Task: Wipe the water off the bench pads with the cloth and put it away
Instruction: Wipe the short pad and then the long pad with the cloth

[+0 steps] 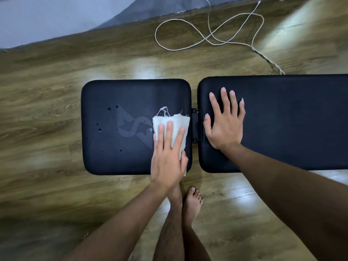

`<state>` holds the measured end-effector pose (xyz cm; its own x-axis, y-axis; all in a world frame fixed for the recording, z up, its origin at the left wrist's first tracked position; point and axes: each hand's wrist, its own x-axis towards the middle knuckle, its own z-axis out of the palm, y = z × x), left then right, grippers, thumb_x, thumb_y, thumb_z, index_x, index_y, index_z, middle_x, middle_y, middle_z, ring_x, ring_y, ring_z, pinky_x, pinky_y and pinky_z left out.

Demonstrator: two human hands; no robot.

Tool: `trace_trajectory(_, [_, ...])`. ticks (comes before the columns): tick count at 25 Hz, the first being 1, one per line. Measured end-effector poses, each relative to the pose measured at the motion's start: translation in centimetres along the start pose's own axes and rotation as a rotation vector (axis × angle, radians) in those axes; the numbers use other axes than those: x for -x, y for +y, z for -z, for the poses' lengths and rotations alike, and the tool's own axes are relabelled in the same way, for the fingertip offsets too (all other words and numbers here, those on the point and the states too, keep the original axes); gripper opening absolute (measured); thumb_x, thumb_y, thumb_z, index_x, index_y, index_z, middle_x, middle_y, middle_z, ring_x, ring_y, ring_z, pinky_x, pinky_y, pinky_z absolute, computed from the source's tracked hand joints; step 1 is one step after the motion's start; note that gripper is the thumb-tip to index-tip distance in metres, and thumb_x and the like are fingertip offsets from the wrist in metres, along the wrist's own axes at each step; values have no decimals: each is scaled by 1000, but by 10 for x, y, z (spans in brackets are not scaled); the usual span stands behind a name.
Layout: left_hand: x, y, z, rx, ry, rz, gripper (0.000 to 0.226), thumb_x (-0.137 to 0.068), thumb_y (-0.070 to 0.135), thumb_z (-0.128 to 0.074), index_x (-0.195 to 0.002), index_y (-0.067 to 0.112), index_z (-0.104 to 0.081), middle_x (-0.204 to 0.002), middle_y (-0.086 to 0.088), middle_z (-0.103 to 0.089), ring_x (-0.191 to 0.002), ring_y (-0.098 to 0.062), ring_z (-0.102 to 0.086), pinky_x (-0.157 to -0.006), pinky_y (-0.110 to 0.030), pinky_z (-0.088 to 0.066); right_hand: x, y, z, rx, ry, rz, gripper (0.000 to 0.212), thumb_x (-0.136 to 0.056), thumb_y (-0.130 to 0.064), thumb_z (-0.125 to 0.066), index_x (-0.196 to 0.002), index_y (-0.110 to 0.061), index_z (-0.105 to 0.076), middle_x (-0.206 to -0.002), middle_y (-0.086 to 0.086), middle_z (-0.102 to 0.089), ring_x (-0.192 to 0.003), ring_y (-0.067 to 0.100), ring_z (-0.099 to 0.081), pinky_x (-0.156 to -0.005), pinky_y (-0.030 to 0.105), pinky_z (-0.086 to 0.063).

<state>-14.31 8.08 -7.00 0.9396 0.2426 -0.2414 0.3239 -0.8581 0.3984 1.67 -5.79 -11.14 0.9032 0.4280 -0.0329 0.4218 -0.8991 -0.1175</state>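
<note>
Two black bench pads lie side by side over the wooden floor. The shorter seat pad (113, 157) on the left carries several water drops (108, 109) and a faint logo. A folded white cloth (178, 123) with frayed threads lies on that pad's right part. My left hand (167, 157) presses flat on the cloth, fingers straight, thumb at the cloth's right edge. My right hand (225, 121) rests flat with spread fingers on the left end of the long back pad (291, 125), which looks dry.
A black metal hinge bracket (195, 127) joins the pads in the narrow gap. A white cable (207, 34) loops on the floor behind the bench. My bare feet (192, 202) stand just in front of the pads. A grey wall base runs along the top left.
</note>
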Motion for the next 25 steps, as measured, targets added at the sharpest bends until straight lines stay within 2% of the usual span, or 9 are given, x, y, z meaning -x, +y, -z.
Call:
trace_trajectory(3, [-23,-7,6,75,30,38,69,-95,15,-48,-160,18,-26,-169,-15,-10,-157,-36,0,-126,-56,-11,1,0,-1,2,1,-3,62,-97,-45,-34,-156,-29,-23,-165,7,-17,-153,31,-12,-123,57,-10])
trace_trajectory(7, [-121,-33,39,48,76,182,68,-97,17,-40,-161,19,-19,-169,-16,-5,-156,-37,3,-126,-52,-9,0,0,-1,3,3,1,63,-97,-45,-34,-156,-29,-22,-166,7,-16,-153,31,-11,-123,56,-9])
trace_trajectory(10, [-148,-43,48,-43,39,92,66,-98,22,-35,-162,17,-17,-168,-19,-7,-156,-39,2,-126,-52,-5,0,0,-2,6,10,2,63,-97,-45,-34,-157,-29,-21,-166,7,-16,-153,31,-10,-123,56,-9])
trace_trajectory(15, [-70,-41,31,4,54,51,66,-101,21,-38,-162,19,-14,-169,-14,-2,-156,-35,6,-127,-52,-6,0,1,-1,26,7,2,62,-98,-45,-32,-157,-29,-20,-166,6,-14,-153,31,-10,-123,56,-9])
trace_trajectory(18, [-19,-40,16,46,45,27,65,-100,28,-38,-161,18,-19,-169,-14,-5,-157,-34,4,-127,-54,-8,1,1,-1,15,6,1,62,-98,-45,-32,-157,-29,-20,-166,6,-14,-153,31,-9,-123,56,-8])
trace_trajectory(21, [-7,-41,10,72,50,41,65,-100,34,-42,-161,19,-23,-169,-13,-9,-157,-33,1,-126,-55,-12,1,-1,-2,9,13,-2,61,-98,-45,-31,-157,-29,-20,-166,6,-14,-153,30,-8,-123,55,-8])
trace_trajectory(23, [-10,-33,11,53,73,113,66,-98,38,-48,-159,20,-29,-168,-13,-15,-157,-33,-7,-125,-54,-16,1,0,-2,6,20,-4,61,-98,-45,-32,-156,-29,-21,-166,6,-14,-153,30,-9,-123,55,-9])
trace_trajectory(25, [-14,-20,12,4,115,197,64,-95,37,-55,-155,22,-38,-165,-14,-25,-152,-36,-24,-120,-51,-28,1,1,-2,6,22,-7,61,-98,-45,-32,-156,-29,-21,-166,5,-14,-153,29,-9,-123,56,-10])
